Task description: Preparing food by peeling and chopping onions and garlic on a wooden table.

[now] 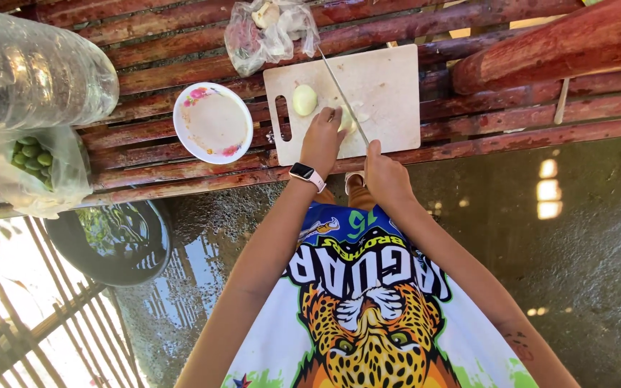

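So from my feed looking down, the left hand has its fingers pressed down on a pale peeled onion piece on the worn whitish rectangular plastic cutting board, pinning it in place. The right hand is clenched around the handle of a long thin-bladed kitchen knife, and the blade runs diagonally across the board, right beside the piece the left hand holds. There's a second pale round onion half sitting just left of that hand, near the board's handle slot. The board rests on the dark red wooden slatted tabletop. Left of the board is a round white bowl with pink flower print. Behind the board there's a crumpled clear plastic bag with some stuff in it, can't tell what exactly. Far left I see a big clear plastic water bottle lying on its side and a thin bag of small green round fruits. A dark round basin sits below the tabletop edge on the wet ground.
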